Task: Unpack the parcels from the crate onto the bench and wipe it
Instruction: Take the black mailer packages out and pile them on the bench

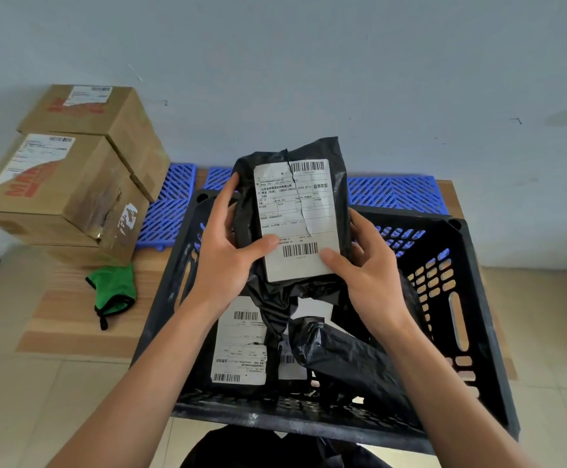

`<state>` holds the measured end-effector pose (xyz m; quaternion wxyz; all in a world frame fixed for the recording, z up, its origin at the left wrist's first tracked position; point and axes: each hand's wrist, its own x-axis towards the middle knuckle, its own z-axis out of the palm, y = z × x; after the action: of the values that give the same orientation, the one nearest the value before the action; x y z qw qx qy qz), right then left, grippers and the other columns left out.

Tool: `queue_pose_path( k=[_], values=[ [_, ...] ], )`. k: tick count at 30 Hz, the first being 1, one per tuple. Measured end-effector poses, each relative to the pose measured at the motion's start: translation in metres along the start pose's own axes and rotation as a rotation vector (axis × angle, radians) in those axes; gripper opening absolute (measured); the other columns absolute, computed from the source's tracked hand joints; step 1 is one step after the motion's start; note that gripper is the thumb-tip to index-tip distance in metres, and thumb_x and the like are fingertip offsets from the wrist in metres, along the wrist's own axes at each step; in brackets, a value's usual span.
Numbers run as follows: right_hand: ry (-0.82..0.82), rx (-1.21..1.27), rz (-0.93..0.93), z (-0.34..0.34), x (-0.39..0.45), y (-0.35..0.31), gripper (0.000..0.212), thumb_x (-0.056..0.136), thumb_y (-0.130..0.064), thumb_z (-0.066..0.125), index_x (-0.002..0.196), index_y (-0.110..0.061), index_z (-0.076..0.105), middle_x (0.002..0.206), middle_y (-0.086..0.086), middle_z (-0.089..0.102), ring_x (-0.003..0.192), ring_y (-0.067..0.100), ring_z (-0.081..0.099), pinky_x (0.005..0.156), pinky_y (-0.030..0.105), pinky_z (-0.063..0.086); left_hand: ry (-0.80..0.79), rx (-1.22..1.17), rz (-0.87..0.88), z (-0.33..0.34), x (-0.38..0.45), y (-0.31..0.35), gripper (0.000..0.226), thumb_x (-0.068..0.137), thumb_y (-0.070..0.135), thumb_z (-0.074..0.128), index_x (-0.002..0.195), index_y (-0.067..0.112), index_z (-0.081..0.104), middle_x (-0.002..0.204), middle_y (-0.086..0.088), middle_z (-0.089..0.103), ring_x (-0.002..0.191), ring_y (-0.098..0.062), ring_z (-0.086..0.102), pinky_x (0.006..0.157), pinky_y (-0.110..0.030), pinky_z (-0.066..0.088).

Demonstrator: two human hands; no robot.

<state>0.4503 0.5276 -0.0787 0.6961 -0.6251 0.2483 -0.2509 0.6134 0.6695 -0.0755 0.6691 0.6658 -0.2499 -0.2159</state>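
Both hands lift a black parcel above the crate.

The left hand (223,251) and right hand (370,265) grip the black parcel (297,214) by its sides, thumbs on its torn label. The black crate (471,298) holds more parcels (241,346). A green cloth (113,288) lies left, near cardboard boxes (63,177).

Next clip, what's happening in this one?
A person holds a black plastic parcel with a torn label above a black crate, left hand and right hand gripping its sides. More labelled black parcels lie in the crate. Two cardboard boxes and a green cloth sit on the bench to the left.
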Motion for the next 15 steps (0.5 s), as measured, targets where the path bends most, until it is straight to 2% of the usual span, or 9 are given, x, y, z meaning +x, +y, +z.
queue_pose_path(
  k=[2,4,7,8,10,12,13,15],
  values=[
    [-0.002,-0.001,0.01,-0.001,-0.001,0.0,0.06,0.09,-0.004,0.069,0.142,-0.031,0.053,0.13,-0.006,0.068,0.12,0.017,0.065,0.094,0.038,0.058,-0.008,0.015,0.004,0.001,-0.003,0.0,0.095,0.078,0.017,0.085,0.152,0.051,0.035,0.142,0.006,0.061,0.133,-0.016,0.057,0.101,-0.047,0.055],
    [0.022,-0.016,0.011,-0.002,0.0,-0.002,0.056,0.09,-0.01,0.068,0.14,-0.03,0.055,0.128,-0.008,0.069,0.116,0.015,0.067,0.092,0.035,0.059,-0.034,0.063,0.029,0.002,-0.006,0.001,0.094,0.08,0.015,0.083,0.154,0.049,0.034,0.15,0.014,0.053,0.141,-0.01,0.047,0.111,-0.05,0.046],
    [0.133,-0.061,0.006,-0.001,0.009,-0.014,0.04,0.09,-0.033,0.073,0.128,-0.033,0.06,0.113,-0.015,0.072,0.101,0.007,0.072,0.076,0.02,0.059,-0.09,0.111,0.061,0.004,-0.008,0.007,0.097,0.082,0.013,0.081,0.156,0.048,0.029,0.158,0.019,0.041,0.148,-0.007,0.036,0.119,-0.052,0.034],
    [0.167,-0.1,0.007,-0.001,0.013,-0.017,0.038,0.089,-0.039,0.074,0.124,-0.034,0.061,0.108,-0.017,0.072,0.096,0.006,0.072,0.073,0.02,0.059,-0.105,0.125,0.067,0.005,-0.009,0.01,0.1,0.084,0.011,0.08,0.157,0.051,0.025,0.161,0.019,0.036,0.15,-0.007,0.032,0.121,-0.053,0.031],
    [0.204,-0.149,0.023,-0.001,0.02,-0.021,0.035,0.088,-0.041,0.076,0.12,-0.033,0.063,0.102,-0.015,0.074,0.09,0.01,0.074,0.072,0.031,0.062,-0.125,0.177,0.096,0.007,-0.01,0.016,0.102,0.088,0.007,0.075,0.156,0.056,0.016,0.164,0.026,0.025,0.152,-0.002,0.023,0.123,-0.048,0.027],
    [0.209,-0.154,0.023,-0.001,0.025,-0.024,0.029,0.09,-0.038,0.076,0.116,-0.029,0.066,0.099,-0.012,0.075,0.087,0.014,0.075,0.076,0.042,0.063,-0.151,0.217,0.123,0.009,-0.01,0.022,0.099,0.093,0.007,0.069,0.156,0.058,0.011,0.162,0.032,0.023,0.151,0.004,0.022,0.123,-0.037,0.029],
    [0.206,-0.149,0.015,-0.001,0.026,-0.025,0.025,0.091,-0.036,0.074,0.114,-0.028,0.068,0.099,-0.011,0.075,0.087,0.014,0.075,0.078,0.043,0.063,-0.163,0.226,0.127,0.01,-0.011,0.024,0.095,0.095,0.007,0.066,0.155,0.058,0.013,0.162,0.031,0.026,0.15,0.004,0.024,0.122,-0.035,0.031],
    [0.202,-0.141,-0.007,-0.001,0.025,-0.026,0.019,0.094,-0.033,0.072,0.111,-0.027,0.07,0.1,-0.01,0.075,0.088,0.014,0.074,0.079,0.042,0.063,-0.163,0.252,0.137,0.011,-0.011,0.027,0.081,0.095,0.011,0.066,0.154,0.053,0.03,0.159,0.026,0.035,0.149,0.0,0.03,0.123,-0.043,0.031]
  ],
)
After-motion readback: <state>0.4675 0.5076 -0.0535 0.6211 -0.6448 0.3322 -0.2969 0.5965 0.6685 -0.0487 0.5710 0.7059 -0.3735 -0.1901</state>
